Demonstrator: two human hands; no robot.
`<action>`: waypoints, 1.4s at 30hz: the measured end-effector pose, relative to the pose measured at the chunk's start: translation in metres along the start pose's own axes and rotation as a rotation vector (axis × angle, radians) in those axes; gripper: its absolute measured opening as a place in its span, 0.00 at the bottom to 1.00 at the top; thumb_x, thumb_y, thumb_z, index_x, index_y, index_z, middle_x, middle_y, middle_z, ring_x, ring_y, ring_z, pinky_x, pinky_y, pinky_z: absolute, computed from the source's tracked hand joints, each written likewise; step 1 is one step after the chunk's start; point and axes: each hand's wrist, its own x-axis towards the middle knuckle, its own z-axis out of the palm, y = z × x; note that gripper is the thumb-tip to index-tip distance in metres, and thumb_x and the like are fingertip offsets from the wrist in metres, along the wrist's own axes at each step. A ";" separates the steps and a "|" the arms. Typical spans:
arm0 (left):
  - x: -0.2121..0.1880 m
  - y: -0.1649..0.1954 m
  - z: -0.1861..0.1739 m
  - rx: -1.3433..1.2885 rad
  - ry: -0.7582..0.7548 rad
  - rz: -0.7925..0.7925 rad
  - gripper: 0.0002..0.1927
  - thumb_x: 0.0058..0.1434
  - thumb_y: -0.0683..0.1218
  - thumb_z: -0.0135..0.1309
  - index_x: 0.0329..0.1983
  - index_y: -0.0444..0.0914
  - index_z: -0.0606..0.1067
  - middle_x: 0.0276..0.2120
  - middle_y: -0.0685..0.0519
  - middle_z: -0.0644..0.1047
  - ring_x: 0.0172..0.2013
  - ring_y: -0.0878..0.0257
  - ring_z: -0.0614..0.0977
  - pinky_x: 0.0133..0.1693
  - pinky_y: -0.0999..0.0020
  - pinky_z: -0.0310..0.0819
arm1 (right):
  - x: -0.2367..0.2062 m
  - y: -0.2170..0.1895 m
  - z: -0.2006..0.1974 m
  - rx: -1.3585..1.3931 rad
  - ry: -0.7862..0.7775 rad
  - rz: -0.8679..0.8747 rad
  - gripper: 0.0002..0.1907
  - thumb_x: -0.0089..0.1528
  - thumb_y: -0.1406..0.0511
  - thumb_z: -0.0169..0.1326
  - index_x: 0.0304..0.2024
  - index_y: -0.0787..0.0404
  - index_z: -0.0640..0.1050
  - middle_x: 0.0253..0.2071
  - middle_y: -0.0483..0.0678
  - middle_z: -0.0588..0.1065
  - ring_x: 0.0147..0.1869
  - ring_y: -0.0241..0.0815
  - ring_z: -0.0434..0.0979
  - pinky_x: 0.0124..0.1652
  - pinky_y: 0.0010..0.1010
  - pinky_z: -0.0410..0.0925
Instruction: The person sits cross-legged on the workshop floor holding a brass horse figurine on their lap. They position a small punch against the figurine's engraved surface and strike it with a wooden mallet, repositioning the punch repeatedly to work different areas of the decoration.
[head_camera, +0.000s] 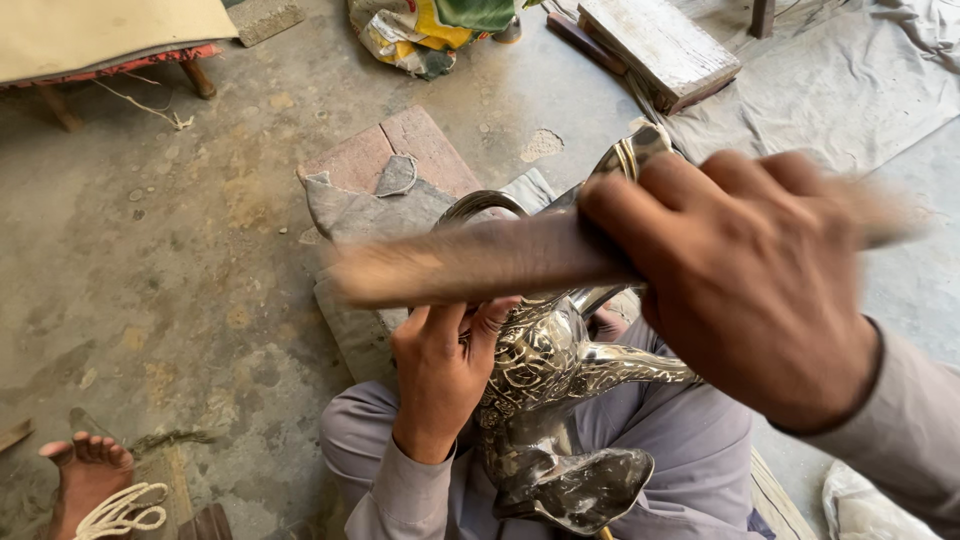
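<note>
Head view, seated on the grey concrete floor (180, 260). My left hand (440, 375) is cupped w/ fingers curled against the side of a shiny engraved silver-coloured metal ewer (545, 400), which lies tilted across my lap on the grey trousers (690, 470); its curved handle (480, 205) and spout end (635, 150) point away from me, its foot (590, 490) toward me. My right hand (745, 275) is closed in a full fist round a long brownish wooden stick (470, 265), blurred, held crosswise just above the ewer's neck; whether the stick touches the metal I cannot tell. Beyond the ewer: a grey folded cloth (350, 215) over reddish bricks (400, 150). Far right: a wooden block (660, 45) on a pale sheet (840, 90). Lower left: another person's bare foot (85, 475) beside a coil of white rope (120, 512).
</note>
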 end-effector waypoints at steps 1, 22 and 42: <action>-0.001 -0.001 0.000 -0.009 -0.001 0.010 0.11 0.70 0.48 0.58 0.50 0.37 0.77 0.36 0.49 0.81 0.30 0.62 0.86 0.29 0.70 0.77 | -0.004 0.001 0.001 -0.229 -0.062 0.011 0.10 0.66 0.59 0.62 0.49 0.46 0.79 0.29 0.42 0.77 0.26 0.41 0.74 0.33 0.37 0.64; -0.012 -0.006 0.003 0.079 0.062 0.102 0.08 0.71 0.45 0.57 0.46 0.37 0.74 0.31 0.48 0.79 0.30 0.55 0.82 0.32 0.60 0.73 | -0.025 0.013 0.010 0.124 -0.019 0.084 0.17 0.56 0.67 0.65 0.47 0.58 0.77 0.34 0.46 0.78 0.29 0.43 0.77 0.28 0.37 0.68; -0.023 -0.017 0.013 0.104 -0.046 0.022 0.07 0.67 0.41 0.60 0.45 0.35 0.75 0.31 0.46 0.79 0.26 0.52 0.82 0.29 0.57 0.73 | -0.029 0.005 0.004 -0.053 -0.232 0.129 0.09 0.63 0.60 0.54 0.42 0.56 0.74 0.30 0.44 0.75 0.27 0.39 0.74 0.29 0.34 0.67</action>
